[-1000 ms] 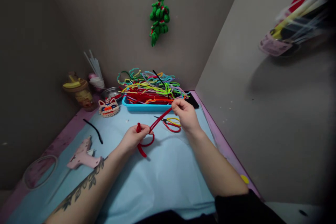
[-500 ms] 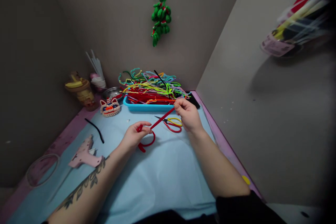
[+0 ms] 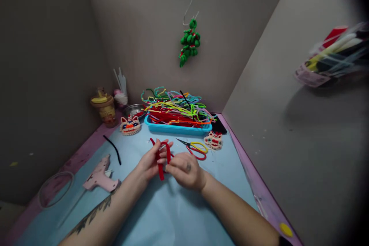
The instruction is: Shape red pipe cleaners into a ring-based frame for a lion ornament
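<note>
A red pipe cleaner [image 3: 161, 171] runs between my hands, bent into a loop over the fingers. My left hand [image 3: 152, 161] holds it, palm turned up, with the strand lying across the fingers and one end hanging below. Closed in a pinch, my right hand [image 3: 184, 170] grips the strand beside the left fingertips. Just beyond the right hand lie scissors [image 3: 192, 148] with one red and one yellow handle. To their right is a beige and red animal-face piece [image 3: 213, 140].
A blue tray [image 3: 178, 128] heaped with coloured pipe cleaners stands at the back. On the left are a pink glue gun [image 3: 100, 177], a black pipe cleaner [image 3: 113, 148], another animal-face piece [image 3: 130, 126] and a metal bowl [image 3: 135, 110]. Grey partitions [image 3: 144, 38] enclose the table.
My right hand has come down and in towards the left, and the strand, stretched taut before, now loops round the left fingers. The camera view has tilted up.
</note>
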Tool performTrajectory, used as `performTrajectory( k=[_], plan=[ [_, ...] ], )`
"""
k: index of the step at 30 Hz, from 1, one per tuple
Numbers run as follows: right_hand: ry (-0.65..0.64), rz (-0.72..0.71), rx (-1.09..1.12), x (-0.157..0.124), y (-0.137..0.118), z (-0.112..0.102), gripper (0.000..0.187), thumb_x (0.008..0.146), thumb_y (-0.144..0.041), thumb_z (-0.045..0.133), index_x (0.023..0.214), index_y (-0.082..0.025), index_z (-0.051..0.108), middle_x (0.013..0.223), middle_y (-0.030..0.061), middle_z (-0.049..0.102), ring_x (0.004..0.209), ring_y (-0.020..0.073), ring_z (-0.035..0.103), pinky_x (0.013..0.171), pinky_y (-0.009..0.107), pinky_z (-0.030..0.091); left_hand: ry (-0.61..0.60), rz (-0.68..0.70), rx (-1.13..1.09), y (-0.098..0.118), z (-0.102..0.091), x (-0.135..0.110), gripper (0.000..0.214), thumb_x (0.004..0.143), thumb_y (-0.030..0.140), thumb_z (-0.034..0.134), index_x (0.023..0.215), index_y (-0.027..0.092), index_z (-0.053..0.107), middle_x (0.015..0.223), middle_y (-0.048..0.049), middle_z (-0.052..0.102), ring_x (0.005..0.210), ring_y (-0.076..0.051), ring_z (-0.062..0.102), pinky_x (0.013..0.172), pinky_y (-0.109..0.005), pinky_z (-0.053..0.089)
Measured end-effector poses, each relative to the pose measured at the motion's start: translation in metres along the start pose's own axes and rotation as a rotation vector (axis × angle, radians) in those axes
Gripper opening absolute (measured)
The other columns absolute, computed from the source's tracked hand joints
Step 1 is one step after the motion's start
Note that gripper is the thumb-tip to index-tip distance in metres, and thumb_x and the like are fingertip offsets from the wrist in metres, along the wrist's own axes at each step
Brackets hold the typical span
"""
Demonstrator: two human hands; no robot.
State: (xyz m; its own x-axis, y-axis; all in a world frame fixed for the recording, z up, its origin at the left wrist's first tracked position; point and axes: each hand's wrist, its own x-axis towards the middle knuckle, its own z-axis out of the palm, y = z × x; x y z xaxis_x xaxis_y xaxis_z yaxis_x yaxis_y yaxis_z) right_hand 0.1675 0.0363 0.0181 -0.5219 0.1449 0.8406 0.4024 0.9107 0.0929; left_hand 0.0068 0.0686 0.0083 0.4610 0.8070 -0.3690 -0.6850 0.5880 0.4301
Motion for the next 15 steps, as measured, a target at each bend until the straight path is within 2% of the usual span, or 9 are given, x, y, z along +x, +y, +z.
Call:
performTrajectory(
  k=[2, 4, 6, 8, 10, 12, 14, 15],
  plan=[
    [-0.098, -0.07, -0.027, 0.004, -0.008, 0.005, 0.012, 0.083, -0.012, 0.056, 0.081, -0.021, 0.063, 0.075, 0.0007, 0.064, 0.067, 0.0139, 0.055, 0.056, 0.028, 0.038, 0.022, 0.052, -0.028, 0.008, 0.0, -0.001, 0.032, 0.097, 0.032, 0.039, 0.099, 0.008, 0.059, 0.05, 0.0062, 0.037, 0.036, -0.002, 0.028, 0.032, -0.01, 0.021],
    [-0.215, -0.137, 0.007, 0.007, -0.014, 0.007, 0.01, 0.082, -0.014, 0.058, 0.076, -0.021, 0.062, 0.072, -0.0003, 0.064, 0.065, 0.0135, 0.053, 0.054, 0.028, 0.036, 0.029, 0.085, 0.011, 0.014, -0.001, -0.003, 0.029, 0.097, 0.028, 0.039, 0.104, 0.007, 0.059, 0.049, 0.0078, 0.033, 0.036, -0.002, 0.026, 0.032, -0.01, 0.02],
    [-0.303, -0.16, 0.131, 0.009, -0.015, 0.006, 0.009, 0.084, -0.029, 0.059, 0.08, -0.021, 0.061, 0.077, 0.0014, 0.065, 0.066, 0.0144, 0.054, 0.056, 0.029, 0.038, 0.023, 0.143, 0.108, 0.018, -0.002, -0.005, 0.026, 0.094, 0.024, 0.046, 0.111, 0.007, 0.058, 0.053, 0.006, 0.042, 0.038, -0.002, 0.029, 0.033, -0.011, 0.02],
    [-0.263, -0.067, 0.294, 0.011, -0.013, 0.004, 0.028, 0.084, -0.046, 0.056, 0.09, -0.02, 0.061, 0.082, 0.0047, 0.065, 0.069, 0.0159, 0.055, 0.06, 0.03, 0.042, 0.001, 0.205, 0.257, 0.018, -0.002, -0.009, 0.036, 0.087, 0.023, 0.058, 0.119, 0.008, 0.055, 0.063, 0.0027, 0.052, 0.04, -0.001, 0.031, 0.035, -0.012, 0.02],
    [-0.121, 0.179, 0.385, 0.011, -0.007, 0.0, 0.029, 0.085, -0.046, 0.053, 0.094, -0.02, 0.062, 0.079, 0.0056, 0.063, 0.072, 0.0172, 0.055, 0.067, 0.032, 0.045, -0.048, 0.232, 0.427, 0.014, -0.002, -0.012, 0.056, 0.08, 0.027, 0.067, 0.131, 0.01, 0.048, 0.07, -0.0001, 0.059, 0.041, -0.001, 0.031, 0.037, -0.013, 0.021],
    [-0.012, 0.529, 0.373, 0.012, 0.001, -0.004, 0.018, 0.086, -0.035, 0.053, 0.089, -0.021, 0.064, 0.078, 0.0052, 0.061, 0.077, 0.018, 0.056, 0.07, 0.033, 0.045, -0.121, 0.216, 0.577, 0.008, -0.001, -0.017, 0.077, 0.077, 0.034, 0.07, 0.143, 0.015, 0.034, 0.072, -0.0013, 0.063, 0.042, -0.002, 0.035, 0.04, -0.015, 0.024],
    [-0.03, 0.857, 0.359, 0.012, 0.01, -0.007, 0.013, 0.082, -0.029, 0.058, 0.087, -0.021, 0.066, 0.086, 0.0057, 0.06, 0.081, 0.0179, 0.056, 0.068, 0.031, 0.044, -0.192, 0.182, 0.689, 0.002, 0.002, -0.02, 0.092, 0.077, 0.04, 0.07, 0.149, 0.019, 0.018, 0.073, -0.002, 0.065, 0.048, -0.006, 0.045, 0.045, -0.017, 0.03],
    [-0.069, 0.97, 0.385, 0.013, 0.013, -0.007, 0.012, 0.08, -0.028, 0.06, 0.085, -0.021, 0.067, 0.088, 0.0056, 0.06, 0.08, 0.0175, 0.056, 0.066, 0.03, 0.044, -0.218, 0.162, 0.73, -0.001, 0.003, -0.022, 0.096, 0.077, 0.041, 0.069, 0.15, 0.02, 0.011, 0.073, -0.0022, 0.065, 0.054, -0.008, 0.05, 0.049, -0.018, 0.034]
  ],
)
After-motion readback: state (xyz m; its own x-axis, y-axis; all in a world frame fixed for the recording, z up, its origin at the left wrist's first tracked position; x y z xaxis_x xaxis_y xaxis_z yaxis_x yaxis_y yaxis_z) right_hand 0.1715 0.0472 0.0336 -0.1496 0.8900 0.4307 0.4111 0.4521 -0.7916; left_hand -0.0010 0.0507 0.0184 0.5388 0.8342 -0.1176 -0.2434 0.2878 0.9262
